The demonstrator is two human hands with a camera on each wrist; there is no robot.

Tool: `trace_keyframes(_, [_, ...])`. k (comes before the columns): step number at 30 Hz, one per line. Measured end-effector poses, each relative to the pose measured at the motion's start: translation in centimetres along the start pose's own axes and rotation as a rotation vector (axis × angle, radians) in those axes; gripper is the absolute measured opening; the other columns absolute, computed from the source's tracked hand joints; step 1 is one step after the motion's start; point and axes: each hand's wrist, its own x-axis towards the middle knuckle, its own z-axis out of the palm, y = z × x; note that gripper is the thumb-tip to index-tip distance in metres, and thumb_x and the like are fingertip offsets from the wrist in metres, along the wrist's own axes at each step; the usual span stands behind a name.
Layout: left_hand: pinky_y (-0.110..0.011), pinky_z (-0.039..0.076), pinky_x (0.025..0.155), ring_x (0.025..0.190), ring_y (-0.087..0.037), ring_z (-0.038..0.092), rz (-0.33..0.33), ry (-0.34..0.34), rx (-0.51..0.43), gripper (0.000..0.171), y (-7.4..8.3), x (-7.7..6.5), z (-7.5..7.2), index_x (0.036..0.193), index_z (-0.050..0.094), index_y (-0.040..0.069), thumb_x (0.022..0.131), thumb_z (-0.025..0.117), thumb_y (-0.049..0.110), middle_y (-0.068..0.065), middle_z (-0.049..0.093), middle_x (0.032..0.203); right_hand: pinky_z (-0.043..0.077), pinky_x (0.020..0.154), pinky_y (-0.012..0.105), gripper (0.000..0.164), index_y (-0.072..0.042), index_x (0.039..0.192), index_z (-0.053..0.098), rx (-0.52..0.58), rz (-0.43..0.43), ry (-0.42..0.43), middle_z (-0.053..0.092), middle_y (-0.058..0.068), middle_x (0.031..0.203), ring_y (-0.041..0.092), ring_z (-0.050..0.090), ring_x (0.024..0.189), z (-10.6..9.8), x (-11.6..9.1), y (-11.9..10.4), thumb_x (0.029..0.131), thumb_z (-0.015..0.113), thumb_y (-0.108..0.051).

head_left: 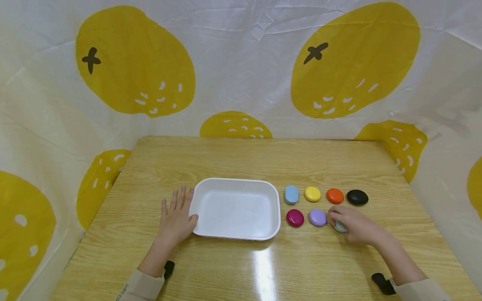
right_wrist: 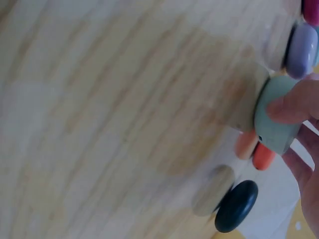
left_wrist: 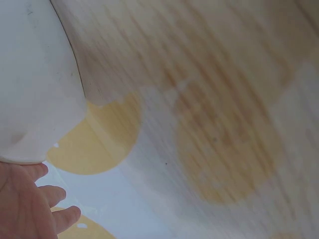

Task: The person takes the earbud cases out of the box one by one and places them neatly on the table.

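My right hand [head_left: 354, 223] grips a pale green, smooth rounded piece [right_wrist: 279, 112], thumb on one face and fingers on the other; in the head view the hand covers much of it. Just left of it lies a lilac round piece [head_left: 318, 218], with a dark pink one [head_left: 295, 218] beyond. A row behind holds a light blue oblong piece [head_left: 291, 195], a yellow one [head_left: 312, 194], an orange-red one [head_left: 335, 196] and a black oval one [head_left: 357, 197]. With fingers straight, my left hand [head_left: 177, 221] rests against the left side of a white rectangular tray [head_left: 233, 239], its thumb by the rim.
All of this is on a wood-grain table [head_left: 241, 161]. A white cloth with yellow fruit shapes [head_left: 241, 62] hangs behind the table and down both sides. Light reflects off the tabletop in front of the tray.
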Motion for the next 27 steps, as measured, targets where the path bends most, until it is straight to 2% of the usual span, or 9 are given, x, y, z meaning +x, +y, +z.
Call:
trace_keyframes(3, [-0.062,-0.001,0.105,0.138,-0.038,0.004,-0.002,0.001,0.008,0.071,0.0,0.0,0.0,0.147,0.017,0.009,0.084,0.047,0.023,-0.017,0.007,0.152,0.046,0.071,0.034,0.053,-0.021,0.075,0.047,0.005,0.008,-0.010,0.049,-0.009,0.096,0.009,0.047,0.085,0.4,-0.1,0.0,0.038,0.054,0.016])
trace_keyframes(10, [-0.062,-0.001,0.105,0.138,-0.038,0.004,-0.002,0.002,0.010,0.071,-0.1,-0.1,0.0,0.147,0.017,0.009,0.085,0.047,0.023,-0.017,0.007,0.152,0.044,0.071,0.038,0.053,-0.021,0.072,0.044,0.009,0.024,-0.009,0.049,-0.007,0.095,0.012,0.047,0.086,0.6,-0.2,-0.5,0.039,0.055,0.019])
trace_keyframes(15, [-0.062,-0.001,0.105,0.138,-0.038,0.004,0.000,0.003,0.009,0.071,-0.1,-0.1,0.1,0.147,0.016,0.009,0.085,0.047,0.023,-0.017,0.006,0.152,0.040,0.081,0.045,0.053,-0.021,0.072,0.043,0.001,0.063,-0.032,0.048,-0.006,0.097,0.017,0.047,0.090,0.4,-0.2,-0.7,0.042,0.055,0.020])
trace_keyframes(19, [-0.062,-0.001,0.105,0.138,-0.038,0.004,0.000,0.005,0.005,0.071,0.0,-0.1,0.1,0.147,0.016,0.009,0.084,0.046,0.023,-0.017,0.006,0.152,0.038,0.085,0.049,0.054,-0.022,0.073,0.045,-0.005,0.057,-0.019,0.050,-0.004,0.099,0.020,0.049,0.092,0.2,-0.2,-0.8,0.040,0.056,0.019])
trace_keyframes(23, [-0.062,-0.001,0.105,0.138,-0.039,0.004,0.002,0.005,0.000,0.071,0.0,-0.1,0.0,0.147,0.017,0.008,0.084,0.046,0.023,-0.017,0.007,0.152,0.038,0.084,0.053,0.055,-0.023,0.076,0.048,0.005,0.055,-0.013,0.053,-0.001,0.102,0.024,0.050,0.095,-0.6,0.0,-1.1,0.038,0.059,0.015])
trace_keyframes(27, [-0.062,0.000,0.105,0.137,-0.039,0.005,0.014,-0.004,-0.002,0.071,-0.2,0.0,-0.1,0.146,0.018,0.008,0.084,0.048,0.023,-0.017,0.007,0.152,0.035,0.084,0.059,0.054,-0.022,0.081,0.051,0.017,0.101,-0.050,0.053,0.002,0.103,0.029,0.051,0.097,-2.4,0.9,-1.4,0.042,0.067,0.012])
